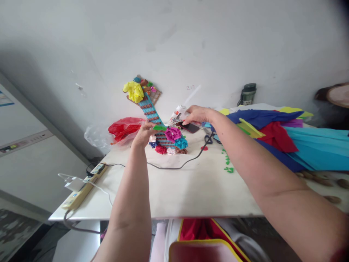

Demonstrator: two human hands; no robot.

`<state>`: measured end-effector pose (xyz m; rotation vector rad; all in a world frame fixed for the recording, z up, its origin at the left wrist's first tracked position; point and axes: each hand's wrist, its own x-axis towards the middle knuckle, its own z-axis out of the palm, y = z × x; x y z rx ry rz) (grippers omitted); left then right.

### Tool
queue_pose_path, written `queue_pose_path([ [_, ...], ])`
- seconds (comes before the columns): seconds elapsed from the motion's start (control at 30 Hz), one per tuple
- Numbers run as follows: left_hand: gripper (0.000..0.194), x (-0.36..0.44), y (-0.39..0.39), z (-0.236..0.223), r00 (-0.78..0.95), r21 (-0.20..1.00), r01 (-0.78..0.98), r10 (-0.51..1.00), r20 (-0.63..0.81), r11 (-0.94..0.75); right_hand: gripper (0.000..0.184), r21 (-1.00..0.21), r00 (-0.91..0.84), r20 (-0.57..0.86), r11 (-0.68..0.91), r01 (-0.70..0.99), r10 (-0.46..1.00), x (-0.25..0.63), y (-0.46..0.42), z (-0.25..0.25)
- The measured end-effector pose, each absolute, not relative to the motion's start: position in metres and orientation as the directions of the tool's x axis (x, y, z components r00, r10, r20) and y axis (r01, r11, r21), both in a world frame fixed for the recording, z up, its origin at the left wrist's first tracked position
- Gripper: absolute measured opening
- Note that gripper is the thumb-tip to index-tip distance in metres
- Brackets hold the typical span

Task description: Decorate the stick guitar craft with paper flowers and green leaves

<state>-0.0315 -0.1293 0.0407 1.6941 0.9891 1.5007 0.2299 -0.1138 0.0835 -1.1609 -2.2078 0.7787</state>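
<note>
My left hand (145, 134) is closed in a pinch at a small green paper piece (160, 128), beside a craft piece made of blue and brown lattice strips (151, 109). Crumpled paper flowers decorate it: a yellow one (133, 91) at the top, a magenta one (172, 134) and a turquoise one (181, 143) near the base. At the back of the table, my right hand (200, 113) curls its fingers around a white glue gun (180, 110), whose clear glue stick (193, 94) points up. The hand partly hides the gun. Below the fingers lies a dark phone (190, 127).
A black cord (171, 168) crosses the white table (174, 196) from a power strip (87, 183). Red plastic (125, 129) lies at left. Scissors (209, 139), green scraps (229, 170), coloured paper sheets (319, 145) and a dark green bottle (248, 94) are at right.
</note>
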Motion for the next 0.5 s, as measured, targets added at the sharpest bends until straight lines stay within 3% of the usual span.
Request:
queue_pose_path([
  [0.3, 0.015, -0.039, -0.122, 0.037, 0.054, 0.864, 0.095, 0.869, 0.491, -0.494, 0.03, -0.805, -0.476, 0.26, 0.46, 0.374, 0.84, 0.241, -0.115, 0.081],
  [0.5, 0.016, -0.041, -0.122, 0.035, 0.027, 0.88, 0.024, 0.88, 0.474, -0.475, 0.022, -0.873, -0.304, 0.323, 0.406, 0.27, 0.896, 0.244, -0.091, 0.047],
])
